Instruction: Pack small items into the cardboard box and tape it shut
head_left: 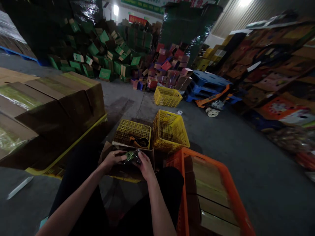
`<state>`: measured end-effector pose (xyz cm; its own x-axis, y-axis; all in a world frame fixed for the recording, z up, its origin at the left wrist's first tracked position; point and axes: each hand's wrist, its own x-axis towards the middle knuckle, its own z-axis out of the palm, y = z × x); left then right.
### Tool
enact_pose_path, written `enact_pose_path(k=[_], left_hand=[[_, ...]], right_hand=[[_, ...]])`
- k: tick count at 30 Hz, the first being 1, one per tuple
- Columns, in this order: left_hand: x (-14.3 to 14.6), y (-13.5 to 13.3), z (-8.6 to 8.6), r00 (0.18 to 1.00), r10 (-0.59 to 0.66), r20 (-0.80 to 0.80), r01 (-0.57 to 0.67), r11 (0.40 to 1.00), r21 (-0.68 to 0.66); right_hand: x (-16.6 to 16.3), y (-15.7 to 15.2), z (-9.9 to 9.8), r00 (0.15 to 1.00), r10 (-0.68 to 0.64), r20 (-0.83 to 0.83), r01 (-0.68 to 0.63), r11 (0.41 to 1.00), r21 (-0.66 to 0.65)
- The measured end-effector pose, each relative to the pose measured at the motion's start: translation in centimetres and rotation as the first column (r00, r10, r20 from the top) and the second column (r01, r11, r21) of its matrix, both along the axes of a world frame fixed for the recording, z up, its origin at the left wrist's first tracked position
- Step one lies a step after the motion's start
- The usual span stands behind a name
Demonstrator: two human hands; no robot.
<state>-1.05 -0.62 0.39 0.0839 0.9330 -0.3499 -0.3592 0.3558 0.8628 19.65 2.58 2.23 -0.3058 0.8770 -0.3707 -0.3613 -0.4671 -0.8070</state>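
Between both hands is a small green item in clear shiny plastic (132, 156); its exact kind does not show. My left hand (112, 161) has its fingers and thumb closed on the left side of it. On the opposite side, my right hand (145, 164) pinches the plastic. Both hands are over an open cardboard box (105, 151) in front of my knees, and its inside is dark. Just beyond the box, an orange and black tape dispenser (139, 141) lies on a yellow crate (131, 128).
A yellow crate (171, 131) stands beyond on the right, another yellow crate (167, 96) farther off. An orange crate (227, 170) of cartons sits by my right knee. Stacked cartons (54, 98) are on the left. A pallet jack (214, 101) stands by blue pallets (209, 78).
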Motion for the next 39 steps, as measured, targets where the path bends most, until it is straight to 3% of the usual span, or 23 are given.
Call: enact_pose_path(k=[9, 17, 23, 30, 39], left_hand=[[0.4, -0.1, 0.3, 0.997, -0.004, -0.074, 0.011, 0.996, 0.090], [0.2, -0.2, 0.7, 1.000, 0.021, 0.007, -0.022, 0.997, 0.071], [0.2, -0.1, 0.7, 0.986, -0.023, 0.165, 0.024, 1.000, -0.006], [-0.3, -0.1, 0.6, 0.971, -0.062, 0.230, 0.055, 0.998, 0.038], [0.0, 0.1, -0.4, 0.982, 0.068, 0.176, -0.064, 0.998, -0.028]], right_hand=[[-0.2, -0.3, -0.4, 0.994, 0.046, -0.098, -0.056, 0.993, -0.100], [0.0, -0.1, 0.2, 0.987, 0.085, -0.138, -0.088, 0.996, -0.013], [-0.2, -0.1, -0.1, 0.989, 0.052, -0.137, -0.060, 0.997, -0.053], [-0.2, 0.0, -0.3, 0.992, -0.001, -0.128, -0.009, 0.997, -0.075], [-0.3, -0.3, 0.1, 0.989, 0.096, -0.111, -0.099, 0.995, -0.026]])
